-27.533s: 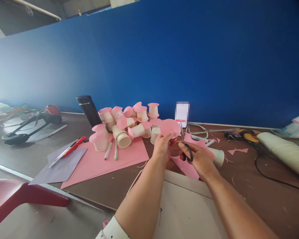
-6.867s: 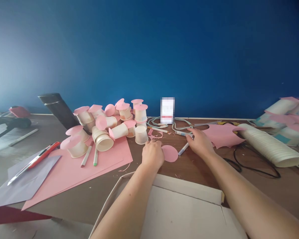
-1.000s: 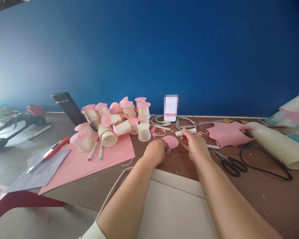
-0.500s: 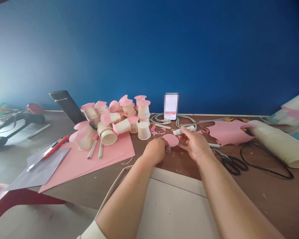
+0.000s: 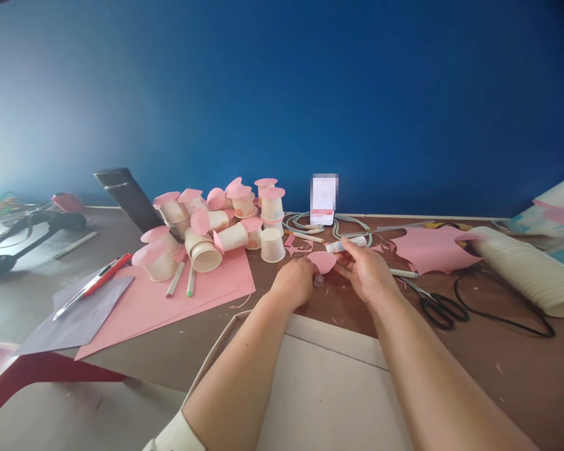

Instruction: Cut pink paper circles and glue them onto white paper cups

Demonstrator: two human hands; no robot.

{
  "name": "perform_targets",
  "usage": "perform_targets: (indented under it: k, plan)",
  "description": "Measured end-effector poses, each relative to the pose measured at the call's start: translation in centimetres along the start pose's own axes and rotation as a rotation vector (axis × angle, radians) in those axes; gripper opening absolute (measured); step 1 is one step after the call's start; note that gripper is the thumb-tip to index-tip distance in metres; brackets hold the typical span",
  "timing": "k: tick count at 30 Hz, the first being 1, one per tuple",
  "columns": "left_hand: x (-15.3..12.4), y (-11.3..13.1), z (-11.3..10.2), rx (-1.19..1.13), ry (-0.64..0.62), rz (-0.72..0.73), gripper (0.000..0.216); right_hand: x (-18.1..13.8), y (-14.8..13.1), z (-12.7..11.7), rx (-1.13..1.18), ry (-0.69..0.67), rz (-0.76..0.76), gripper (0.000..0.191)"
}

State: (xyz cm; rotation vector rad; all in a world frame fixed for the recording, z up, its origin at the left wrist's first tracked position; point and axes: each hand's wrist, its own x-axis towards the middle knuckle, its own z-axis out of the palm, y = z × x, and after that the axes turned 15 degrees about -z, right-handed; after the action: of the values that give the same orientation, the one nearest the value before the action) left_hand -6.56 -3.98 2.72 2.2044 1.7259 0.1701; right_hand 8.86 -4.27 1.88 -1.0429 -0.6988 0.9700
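My left hand (image 5: 297,282) is closed on a pink paper circle (image 5: 321,262), which points toward my other hand. A small translucent cap-like piece (image 5: 318,280) shows just below the circle, by the left fingers; whether they hold it, I cannot tell. Between the thumb and fingers of my right hand (image 5: 367,270) is a white glue stick (image 5: 346,244) with blue print, lying almost level above the circle's right side. The right fingertips come close to the circle's edge. Left of my hands stands an upturned paper cup (image 5: 272,245).
Several paper cups with pink discs (image 5: 207,220) crowd the left, near pink sheets (image 5: 207,300), markers and a red cutter (image 5: 94,282). A phone (image 5: 324,199) leans at the wall beside coiled cable. Scissors (image 5: 439,307), pink scrap (image 5: 432,247) and stacked cups (image 5: 526,269) lie right.
The pink circle has tilted and shows less of its face. My right hand and the glue stick have shifted slightly left, closer to it. The view has moved a little.
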Motion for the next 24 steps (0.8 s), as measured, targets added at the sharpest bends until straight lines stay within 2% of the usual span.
perform_targets:
  k: [9, 17, 20, 24]
  plan:
    - [0.0, -0.2, 0.3, 0.009, 0.027, 0.011, 0.024, -0.1, 0.5, 0.7, -0.037, -0.028, -0.011, 0.032]
    - [-0.2, -0.1, 0.2, 0.008, 0.022, 0.049, 0.029, 0.8, 2.8, 0.0, -0.216, -0.147, -0.153, 0.032]
    - [-0.2, -0.2, 0.3, 0.0, 0.042, 0.03, 0.029, 1.1, 3.3, -0.3, -0.321, -0.134, -0.2, 0.036]
    - [-0.1, -0.3, 0.3, -0.013, 0.035, -0.01, 0.026, 1.4, 3.5, -0.5, -0.334, -0.107, -0.219, 0.039]
